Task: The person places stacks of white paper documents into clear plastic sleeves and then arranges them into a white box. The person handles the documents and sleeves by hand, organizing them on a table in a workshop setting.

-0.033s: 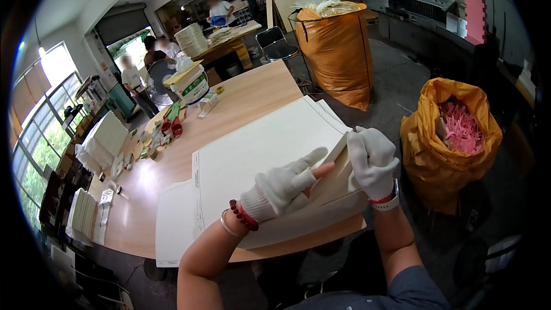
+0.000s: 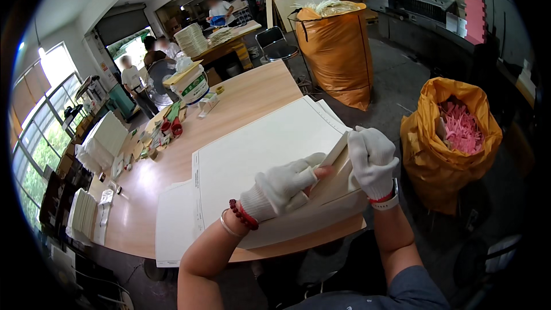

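A stack of large white paper sheets (image 2: 258, 143) lies at the near right of the table, its near right edge bent up. My right hand (image 2: 373, 158), in a white knitted glove, is closed round the raised sheets at their right corner. To the left, my left hand (image 2: 287, 183) is gloved too, with a bare thumb showing. Its thumb and forefinger meet at the lifted paper edge and appear to pinch it; the other fingers are partly hidden. Both hands touch the same stack.
The wooden table (image 2: 247, 92) carries a white bucket (image 2: 189, 85), red tape rolls (image 2: 176, 129) and paper stacks (image 2: 83, 215) at left. An orange bag (image 2: 419, 149) with pink paper scraps stands right; a taller orange sack (image 2: 338, 51) stands behind. Several people are farther back.
My left thumb and forefinger have drawn in against the lifted paper edge, which now stands out more as a pale strip. My right hand keeps its place.
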The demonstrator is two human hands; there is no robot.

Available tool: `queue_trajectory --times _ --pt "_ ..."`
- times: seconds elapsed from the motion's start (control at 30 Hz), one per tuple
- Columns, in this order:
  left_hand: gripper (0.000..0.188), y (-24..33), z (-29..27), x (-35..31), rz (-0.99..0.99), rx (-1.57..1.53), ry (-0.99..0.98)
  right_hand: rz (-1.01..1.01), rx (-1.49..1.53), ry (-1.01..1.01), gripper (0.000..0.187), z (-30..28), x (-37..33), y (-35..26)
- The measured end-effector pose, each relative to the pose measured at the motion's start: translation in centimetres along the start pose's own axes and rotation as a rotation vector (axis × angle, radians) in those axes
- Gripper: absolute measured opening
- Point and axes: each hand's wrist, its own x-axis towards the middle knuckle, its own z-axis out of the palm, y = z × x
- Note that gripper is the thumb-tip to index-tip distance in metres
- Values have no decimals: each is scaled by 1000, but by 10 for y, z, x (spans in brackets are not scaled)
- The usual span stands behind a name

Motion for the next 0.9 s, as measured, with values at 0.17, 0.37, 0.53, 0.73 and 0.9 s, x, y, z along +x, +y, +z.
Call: queue_trajectory --times 0.17,0.37,0.53,0.73,0.9 --pt "46 -6 11 1 105 -66 121 59 58 -13 15 2 -8 6" --pt "48 -14 17 0 159 -130 194 -22 -39 25 18 -1 -3 -2" --pt "49 8 4 0 54 72 118 -32 92 6 15 0 -2 1" --pt "48 -4 5 0 -31 -174 -30 49 64 -7 11 2 -7 5" --pt "53 -15 19 1 157 -94 201 38 61 42 11 4 -6 4"
